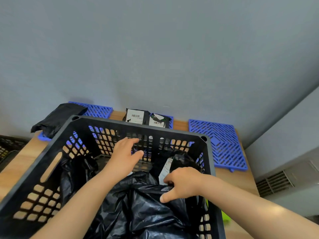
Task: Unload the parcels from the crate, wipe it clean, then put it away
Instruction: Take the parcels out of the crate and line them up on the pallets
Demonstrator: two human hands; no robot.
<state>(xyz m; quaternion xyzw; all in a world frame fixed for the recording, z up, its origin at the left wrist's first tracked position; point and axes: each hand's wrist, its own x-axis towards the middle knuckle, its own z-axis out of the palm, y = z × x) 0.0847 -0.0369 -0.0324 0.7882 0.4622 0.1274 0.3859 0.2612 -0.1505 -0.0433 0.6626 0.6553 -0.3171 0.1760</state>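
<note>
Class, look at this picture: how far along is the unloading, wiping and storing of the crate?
Done: three parcels lie on the blue mats beyond the crate, one black parcel and two labelled parcels. In hand: the right hand grips a bagged parcel inside it; the left hand is open. Left: other parcels inside, then wiping and storing.

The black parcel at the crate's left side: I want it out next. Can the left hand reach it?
Probably yes: the left hand is open inside the crate, and the parcel lies uncovered beside it.
</note>
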